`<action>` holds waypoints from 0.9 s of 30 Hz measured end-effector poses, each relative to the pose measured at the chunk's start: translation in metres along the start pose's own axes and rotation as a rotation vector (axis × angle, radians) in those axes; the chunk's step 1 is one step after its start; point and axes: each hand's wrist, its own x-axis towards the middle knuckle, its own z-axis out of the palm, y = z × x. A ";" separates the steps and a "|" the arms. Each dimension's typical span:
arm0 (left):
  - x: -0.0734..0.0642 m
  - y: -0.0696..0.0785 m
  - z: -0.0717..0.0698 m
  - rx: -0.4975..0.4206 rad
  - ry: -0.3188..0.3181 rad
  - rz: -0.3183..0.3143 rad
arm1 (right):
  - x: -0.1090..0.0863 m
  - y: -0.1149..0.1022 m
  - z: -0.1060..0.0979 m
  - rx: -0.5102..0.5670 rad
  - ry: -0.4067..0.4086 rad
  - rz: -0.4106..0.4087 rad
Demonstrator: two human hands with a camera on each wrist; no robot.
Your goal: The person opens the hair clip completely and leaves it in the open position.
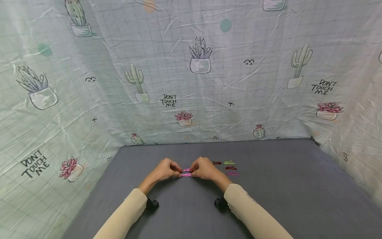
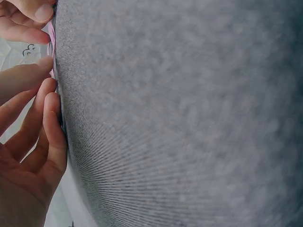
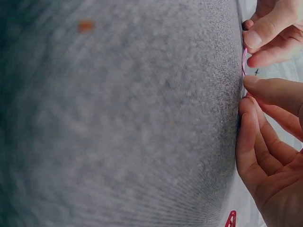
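Two pink hair clips lie side by side on the grey table between my hands, a far pink hair clip and a near pink hair clip. My left hand holds their left ends between thumb and fingertips. At the right ends, the thumb and fingers of my right hand do the same. Only a pink strip shows between the fingertips in the left wrist view, and a pink clip in the right wrist view. The clip ends are hidden under the fingers.
Right of my right hand lie a dark red clip, a green clip, a brownish-red clip and another pink clip. A cactus-print curtain surrounds the grey table at the back and sides.
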 end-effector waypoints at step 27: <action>0.000 0.002 0.002 0.045 -0.007 0.010 | 0.002 -0.002 0.001 -0.038 -0.004 -0.021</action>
